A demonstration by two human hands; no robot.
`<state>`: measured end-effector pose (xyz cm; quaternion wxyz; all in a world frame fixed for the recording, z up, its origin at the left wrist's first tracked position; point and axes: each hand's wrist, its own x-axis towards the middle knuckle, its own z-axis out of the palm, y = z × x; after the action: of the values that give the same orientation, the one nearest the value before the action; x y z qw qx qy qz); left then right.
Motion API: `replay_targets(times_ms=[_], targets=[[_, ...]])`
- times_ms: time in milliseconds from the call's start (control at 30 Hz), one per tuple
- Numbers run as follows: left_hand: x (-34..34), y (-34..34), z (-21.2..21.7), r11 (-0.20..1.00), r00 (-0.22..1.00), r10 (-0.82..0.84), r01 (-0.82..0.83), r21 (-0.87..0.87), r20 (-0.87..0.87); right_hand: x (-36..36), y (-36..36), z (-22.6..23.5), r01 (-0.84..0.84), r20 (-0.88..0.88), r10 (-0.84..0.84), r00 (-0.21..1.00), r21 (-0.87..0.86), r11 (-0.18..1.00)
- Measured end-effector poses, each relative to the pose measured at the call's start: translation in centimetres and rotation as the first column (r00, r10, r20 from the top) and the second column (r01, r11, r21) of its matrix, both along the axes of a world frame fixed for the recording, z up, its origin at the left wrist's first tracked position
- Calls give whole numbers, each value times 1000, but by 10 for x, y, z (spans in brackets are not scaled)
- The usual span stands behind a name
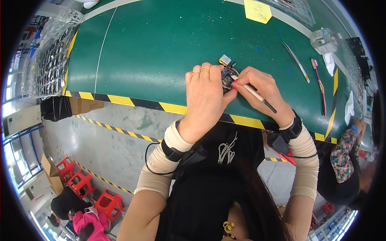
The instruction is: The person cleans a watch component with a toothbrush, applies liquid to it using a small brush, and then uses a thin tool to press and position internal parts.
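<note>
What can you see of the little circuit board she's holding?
The small circuit board is roundish, dark blue, with tiny components and a tan rim. It sits just above the green table, pinched by the left hand, mostly hidden by its fingers. The right hand touches a thin brush to its edge.

Both hands are crowding the near edge of the green workbench (152, 48): the left hand (205, 94) and right hand (259, 88) are closing around a small circuit board (228, 76), leaving no gap between them. A small white block (225, 60) is sitting just beyond the board. To the right, tweezers (295, 61) and a pink toothbrush (319, 84) are lying across the way, with a clear plastic box (323, 40) farther off. Left of the hands the bench is lying open out to the component trays (50, 60).
</note>
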<state>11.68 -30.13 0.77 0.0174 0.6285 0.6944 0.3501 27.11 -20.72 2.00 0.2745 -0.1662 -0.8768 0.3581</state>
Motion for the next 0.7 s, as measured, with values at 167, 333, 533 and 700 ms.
replay_targets(times_ms=[167, 333, 533, 700], targets=[[1, 0, 0, 1000, 1000, 12, -12, 3, -8, 0, 1, 0, -15, -6, 15, 1000, -43, 999], [0, -1, 2, 1000, 1000, 10, -10, -9, -22, 1, 1, 2, -6, 19, 10, 1000, -164, 986], [0, -1, 1, 999, 999, 35, -35, 2, -28, -2, -3, 3, 224, 40, -237, 971, -510, 830], [-1, -2, 7, 999, 999, 21, -22, -39, -28, -7, -4, 4, 273, 65, -289, 955, -574, 772]])
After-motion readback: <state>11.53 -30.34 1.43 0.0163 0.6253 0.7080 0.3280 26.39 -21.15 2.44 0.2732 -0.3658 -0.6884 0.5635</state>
